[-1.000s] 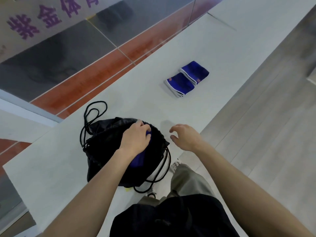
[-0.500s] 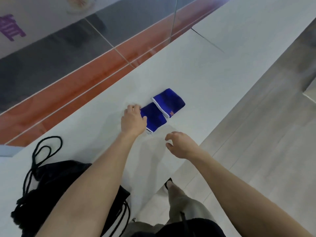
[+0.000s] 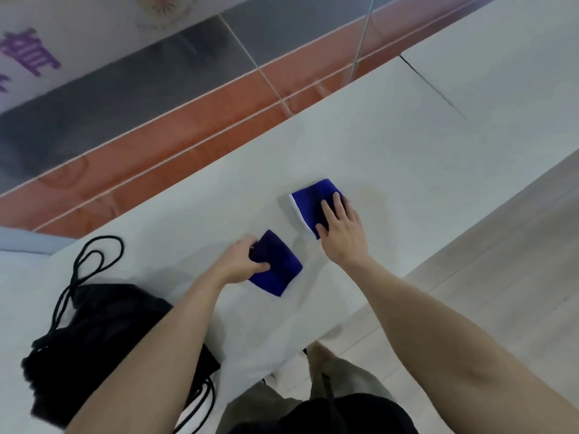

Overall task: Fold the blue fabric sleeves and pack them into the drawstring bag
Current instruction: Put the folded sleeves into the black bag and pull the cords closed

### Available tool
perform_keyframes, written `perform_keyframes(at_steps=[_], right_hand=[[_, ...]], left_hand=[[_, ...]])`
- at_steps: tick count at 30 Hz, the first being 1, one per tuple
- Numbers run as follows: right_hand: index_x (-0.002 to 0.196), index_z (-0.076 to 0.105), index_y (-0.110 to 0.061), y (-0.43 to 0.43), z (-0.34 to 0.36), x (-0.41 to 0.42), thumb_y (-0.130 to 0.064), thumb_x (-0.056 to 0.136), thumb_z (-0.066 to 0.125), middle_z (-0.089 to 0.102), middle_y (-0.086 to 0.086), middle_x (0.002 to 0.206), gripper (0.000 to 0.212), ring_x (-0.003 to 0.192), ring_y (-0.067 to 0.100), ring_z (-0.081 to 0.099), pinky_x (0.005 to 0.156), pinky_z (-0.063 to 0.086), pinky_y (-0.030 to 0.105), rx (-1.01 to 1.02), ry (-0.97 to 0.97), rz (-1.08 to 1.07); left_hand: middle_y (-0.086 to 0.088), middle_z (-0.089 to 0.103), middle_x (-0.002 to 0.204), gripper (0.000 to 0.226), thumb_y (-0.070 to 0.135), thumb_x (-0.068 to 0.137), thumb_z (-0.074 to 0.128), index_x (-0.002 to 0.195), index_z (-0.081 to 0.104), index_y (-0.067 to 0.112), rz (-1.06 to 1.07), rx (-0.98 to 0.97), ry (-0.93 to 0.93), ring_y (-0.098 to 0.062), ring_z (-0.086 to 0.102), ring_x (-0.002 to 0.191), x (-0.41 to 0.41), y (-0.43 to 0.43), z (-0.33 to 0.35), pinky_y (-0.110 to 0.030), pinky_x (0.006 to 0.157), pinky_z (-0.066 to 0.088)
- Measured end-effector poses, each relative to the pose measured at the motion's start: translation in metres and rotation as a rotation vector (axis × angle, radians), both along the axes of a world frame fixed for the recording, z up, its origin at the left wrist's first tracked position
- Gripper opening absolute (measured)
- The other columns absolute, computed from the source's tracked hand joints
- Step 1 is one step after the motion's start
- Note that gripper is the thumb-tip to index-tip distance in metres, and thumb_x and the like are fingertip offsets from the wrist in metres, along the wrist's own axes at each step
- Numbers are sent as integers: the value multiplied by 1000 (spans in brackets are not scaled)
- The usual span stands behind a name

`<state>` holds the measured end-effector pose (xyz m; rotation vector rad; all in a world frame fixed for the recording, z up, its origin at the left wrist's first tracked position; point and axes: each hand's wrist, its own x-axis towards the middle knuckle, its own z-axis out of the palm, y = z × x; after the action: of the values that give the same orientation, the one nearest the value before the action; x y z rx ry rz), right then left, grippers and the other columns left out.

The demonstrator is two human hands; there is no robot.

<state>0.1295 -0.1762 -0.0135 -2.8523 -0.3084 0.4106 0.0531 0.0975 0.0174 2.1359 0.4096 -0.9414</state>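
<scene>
Bottom edge: person's dark top and khaki trousers (image 3: 351, 383), standing against the white counter (image 3: 407, 145).

Near left on the counter: black drawstring bag (image 3: 94, 333), slumped and crumpled, its right part hidden under the left forearm. The bag is blurred and its mouth is not readable, so cannot tell what is in it. No blue shows at the bag. Black cord loop (image 3: 94, 255) trails from the bag's far side and lies flat on the counter. More cord hangs at the bag's near right corner, over the counter edge.

Mid counter, right of the bag and apart from it: left hand (image 3: 241, 261) grips the near blue sleeve (image 3: 279, 274), folded. Fingers are curled round its left end, thumb on top. Cannot tell if this sleeve is lifted or lying on the surface.

Just beyond and to the right: right hand (image 3: 341, 233) lies flat on the far blue sleeve (image 3: 310, 198), fingers straight and slightly spread, pressing on its right half. This sleeve is folded, flat on the counter, with a white trim on its left edge. The two sleeves are near each other, not touching. Both are outside the bag.

Right of the counter: pale plank floor (image 3: 517, 277). Beyond the counter's far edge: red and grey tiles (image 3: 188, 126), with purple characters (image 3: 28, 51) on a white surface at top left.
</scene>
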Motion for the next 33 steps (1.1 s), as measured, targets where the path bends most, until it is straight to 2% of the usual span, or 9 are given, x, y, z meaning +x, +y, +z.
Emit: perform_keyframes(at_steps=[4, 7, 10, 14, 17, 20, 26, 31, 33], right_hand=[[174, 24, -26, 17, -7, -23, -47, 113, 42, 9, 1, 183, 67, 170, 28, 3, 137, 9, 48, 20, 59, 216], [169, 39, -23, 26, -2, -42, -38, 114, 45, 22, 0, 181, 57, 169, 24, 15, 136, 15, 48, 181, 93, 282], [144, 66, -18, 27, 24, -57, -29, 115, 45, 67, -1, 149, 37, 139, 21, 58, 118, 45, 45, 444, 39, -48], [136, 63, -33, 32, 69, -60, -53, 102, 66, 78, -18, 107, 39, 98, 6, 73, 86, 58, 30, 803, 442, -403], [123, 66, -33, 31, 71, -59, -40, 95, 79, 76, -12, 104, 32, 93, 9, 75, 80, 64, 32, 775, 430, -412], [114, 68, -26, 30, 61, -53, -38, 95, 79, 78, -4, 100, 25, 86, 18, 77, 76, 65, 38, 759, 452, -538], [124, 52, -19, 36, 37, -48, -56, 85, 81, 58, -4, 117, 61, 92, 21, 65, 72, 52, 36, 317, 379, -448], [132, 59, -19, 38, 25, -42, -51, 92, 77, 51, 1, 128, 54, 99, 25, 64, 81, 51, 36, 264, 404, -308], [129, 60, -18, 40, 24, -37, -46, 91, 79, 54, 2, 126, 50, 109, 27, 63, 88, 53, 37, 258, 447, -284]], left_hand=[[12, 80, 129, 41, 16, 105, 76, 141, 65, 30, 85, -274, 53, -9, 75, 121, -18, 32, 43, -38, 109, 59], [9, 80, 131, 39, 15, 107, 74, 142, 65, 28, 138, -366, 23, -11, 76, 122, -16, 46, 72, -34, 105, 59], [10, 80, 132, 37, 17, 109, 72, 144, 64, 28, 119, -396, 14, -11, 77, 121, -1, 47, 80, -31, 101, 59], [9, 80, 130, 37, 24, 109, 71, 145, 63, 28, 10, -394, 37, -13, 77, 119, 25, 21, 74, -34, 99, 62], [9, 81, 126, 36, 31, 107, 74, 143, 66, 30, -40, -379, 26, -15, 78, 116, 42, -3, 65, -37, 100, 64], [9, 80, 122, 37, 41, 101, 80, 135, 69, 29, -122, -157, -89, -17, 77, 111, 58, -18, 47, -41, 98, 64], [0, 58, 134, 56, 51, 90, 86, 135, 67, 26, -241, 356, -270, -21, 56, 125, 55, -26, -6, -42, 107, 52], [-2, 63, 123, 43, 38, 90, 86, 116, 58, 19, -150, 222, -166, -24, 64, 106, 54, -29, -12, -39, 88, 55], [-3, 66, 118, 53, 32, 85, 89, 119, 52, 18, -26, 124, -76, -21, 67, 103, 48, -24, -11, -38, 83, 56]])
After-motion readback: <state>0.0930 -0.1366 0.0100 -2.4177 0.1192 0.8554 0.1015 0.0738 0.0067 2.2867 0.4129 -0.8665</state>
